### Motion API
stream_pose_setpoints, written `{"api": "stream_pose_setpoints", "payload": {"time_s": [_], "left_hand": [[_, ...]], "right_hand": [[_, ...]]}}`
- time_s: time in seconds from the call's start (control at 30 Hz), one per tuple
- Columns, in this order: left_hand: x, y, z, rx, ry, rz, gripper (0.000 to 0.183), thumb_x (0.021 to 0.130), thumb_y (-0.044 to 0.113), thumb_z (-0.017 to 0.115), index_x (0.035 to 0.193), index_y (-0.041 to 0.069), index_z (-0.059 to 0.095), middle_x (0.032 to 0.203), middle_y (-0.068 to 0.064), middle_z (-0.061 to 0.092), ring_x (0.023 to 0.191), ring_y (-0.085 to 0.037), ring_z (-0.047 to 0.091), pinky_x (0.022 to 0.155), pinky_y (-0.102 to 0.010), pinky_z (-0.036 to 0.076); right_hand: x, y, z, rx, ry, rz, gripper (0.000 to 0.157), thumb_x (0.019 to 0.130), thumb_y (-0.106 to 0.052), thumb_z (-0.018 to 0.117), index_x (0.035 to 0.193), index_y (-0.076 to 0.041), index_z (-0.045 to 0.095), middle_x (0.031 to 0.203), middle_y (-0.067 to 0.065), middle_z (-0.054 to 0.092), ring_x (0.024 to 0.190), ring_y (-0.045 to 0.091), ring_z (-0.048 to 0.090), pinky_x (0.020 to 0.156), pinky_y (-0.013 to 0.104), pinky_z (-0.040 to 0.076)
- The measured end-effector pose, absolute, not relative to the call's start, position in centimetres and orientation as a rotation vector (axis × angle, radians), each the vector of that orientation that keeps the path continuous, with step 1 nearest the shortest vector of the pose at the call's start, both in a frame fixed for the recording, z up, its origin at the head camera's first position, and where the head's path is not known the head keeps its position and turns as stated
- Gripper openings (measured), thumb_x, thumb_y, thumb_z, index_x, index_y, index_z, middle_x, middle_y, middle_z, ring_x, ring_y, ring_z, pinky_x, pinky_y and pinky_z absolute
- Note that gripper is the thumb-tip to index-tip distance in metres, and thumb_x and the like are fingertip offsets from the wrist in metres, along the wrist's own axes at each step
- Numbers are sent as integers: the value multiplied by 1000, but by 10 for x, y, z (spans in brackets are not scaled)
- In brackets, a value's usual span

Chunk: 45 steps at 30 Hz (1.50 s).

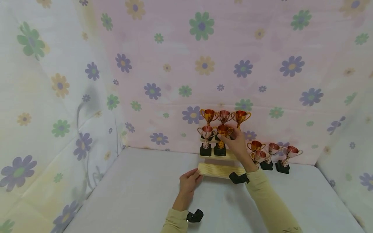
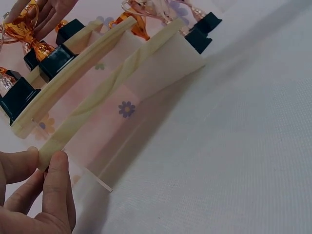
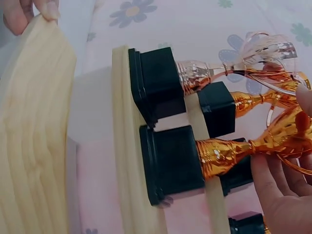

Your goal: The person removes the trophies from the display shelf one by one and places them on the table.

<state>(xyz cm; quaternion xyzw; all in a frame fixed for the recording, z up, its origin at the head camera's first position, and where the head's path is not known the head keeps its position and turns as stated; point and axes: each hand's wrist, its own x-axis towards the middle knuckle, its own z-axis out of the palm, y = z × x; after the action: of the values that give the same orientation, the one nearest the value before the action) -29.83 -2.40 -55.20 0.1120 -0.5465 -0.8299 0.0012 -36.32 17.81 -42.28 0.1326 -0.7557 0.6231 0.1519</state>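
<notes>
A stepped wooden stand bears small trophies with black bases. My left hand (image 1: 189,183) pinches the left end of its lowest board (image 1: 220,170) between thumb and fingers, also seen in the left wrist view. My right hand (image 1: 237,144) grips the cup of a gold trophy (image 1: 222,142), whose black base (image 3: 175,163) rests on the middle board (image 3: 124,107). Left of it, a rose-gold trophy (image 1: 206,137) stands on the same board. Along the top tier are a gold trophy (image 1: 209,116), a rose-gold trophy (image 1: 224,116) and another gold trophy (image 1: 241,117), their lower parts partly hidden.
Right of the stand, a gold trophy (image 1: 255,146) and rose-gold trophies (image 1: 288,155) stand on the white-covered table (image 1: 140,187). Behind rises a pink flowered cloth (image 1: 175,42). White flowered cloth (image 1: 55,106) hangs at the left side.
</notes>
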Motion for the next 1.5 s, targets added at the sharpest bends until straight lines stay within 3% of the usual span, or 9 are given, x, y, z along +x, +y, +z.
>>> {"api": "stream_pose_setpoints", "payload": {"time_s": [0.13, 0.23, 0.37, 0.57, 0.8, 0.93, 1.1, 1.3, 1.5], "left_hand": [[-297, -24, -553, 313, -1721, -2599, 34, 97, -2, 65, 125, -21, 59, 115, -27, 68, 89, -16, 70, 83, -29, 62], [-296, -24, -553, 305, -1730, -2599, 35, 97, -1, 64, 126, -20, 59, 117, -28, 67, 91, -17, 70, 85, -30, 62], [-297, -25, -552, 308, -1744, -2598, 34, 98, 0, 64, 126, -19, 59, 119, -28, 67, 92, -17, 70, 85, -30, 62], [-297, -26, -553, 316, -1755, -2584, 33, 97, -1, 64, 125, -19, 60, 118, -28, 67, 90, -16, 70, 85, -31, 62], [-298, -25, -553, 324, -1751, -2592, 33, 98, -1, 64, 126, -18, 60, 118, -28, 67, 89, -15, 69, 85, -31, 62], [-298, -25, -553, 326, -1751, -2592, 34, 98, -1, 64, 127, -18, 59, 122, -30, 66, 91, -16, 69, 87, -32, 62], [-299, -24, -554, 330, -1751, -2599, 35, 98, -1, 63, 128, -19, 58, 125, -33, 63, 93, -17, 69, 88, -33, 62], [-301, -25, -556, 364, -1767, -2590, 34, 98, 1, 64, 127, -17, 60, 124, -31, 64, 91, -16, 70, 85, -30, 62], [-301, -25, -555, 337, -1756, -2586, 34, 98, 0, 63, 127, -19, 59, 122, -32, 64, 90, -16, 69, 86, -31, 62]], "right_hand": [[-368, 176, -428, 357, -2126, 1776, 53, 93, -12, 75, 141, -5, 55, 123, 17, 65, 98, 9, 62, 72, 16, 51], [-369, 174, -429, 335, -2105, 1733, 50, 93, -9, 75, 140, -3, 57, 115, 20, 64, 85, 14, 58, 62, 18, 44], [-356, 168, -418, 320, -2098, 1681, 46, 93, -7, 75, 136, 0, 59, 107, 24, 62, 80, 23, 55, 59, 21, 41], [-339, 165, -409, 299, -2080, 1626, 42, 92, -3, 74, 131, 6, 60, 102, 20, 63, 83, 13, 59, 62, 20, 46], [-333, 177, -419, 218, -2062, 1646, 45, 93, -6, 74, 134, 5, 58, 107, 22, 60, 90, 11, 60, 79, 10, 52], [-312, 178, -413, 248, -2038, 1624, 45, 91, 1, 74, 132, 9, 58, 106, 24, 59, 90, 8, 60, 83, 10, 54], [-310, 190, -436, 342, -1966, 1583, 48, 87, 10, 75, 132, 8, 58, 109, 21, 61, 90, 2, 60, 84, 11, 55], [-292, 212, -461, 448, -1966, 1542, 52, 85, 14, 74, 134, 5, 57, 119, 12, 63, 98, -1, 63, 88, 11, 55], [-263, 238, -480, 484, -2045, 1530, 56, 85, 18, 71, 137, 5, 54, 125, -10, 61, 108, -3, 62, 90, 13, 54]]}}
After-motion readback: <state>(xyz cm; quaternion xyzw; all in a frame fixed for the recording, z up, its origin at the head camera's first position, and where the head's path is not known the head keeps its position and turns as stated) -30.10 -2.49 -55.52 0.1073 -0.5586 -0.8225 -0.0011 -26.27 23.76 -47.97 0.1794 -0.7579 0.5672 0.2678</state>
